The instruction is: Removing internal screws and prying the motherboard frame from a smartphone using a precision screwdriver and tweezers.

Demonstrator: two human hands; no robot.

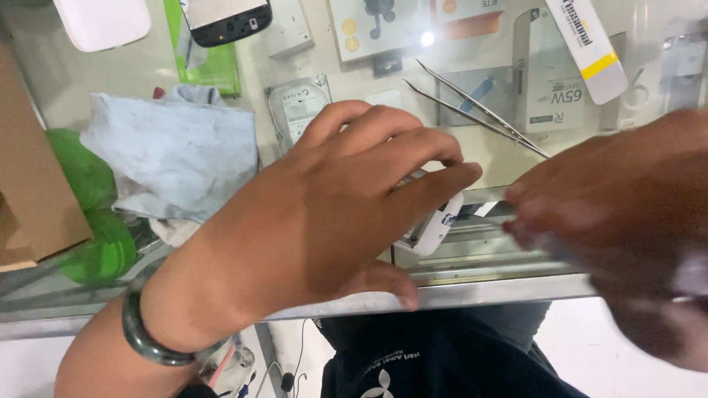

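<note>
The left hand (346,199) grips a small white plastic device (431,225) at the glass bench (472,291) edge; the blurred right hand (627,214) reaches in, grip unclear, steel tweezers (479,110) untouched.

1 head camera looks steeply down, close over a glass counter (487,284).

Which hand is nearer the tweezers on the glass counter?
Right. The right hand sits just below the tweezers tips; the left hand is lower left, over a small white device.
</note>
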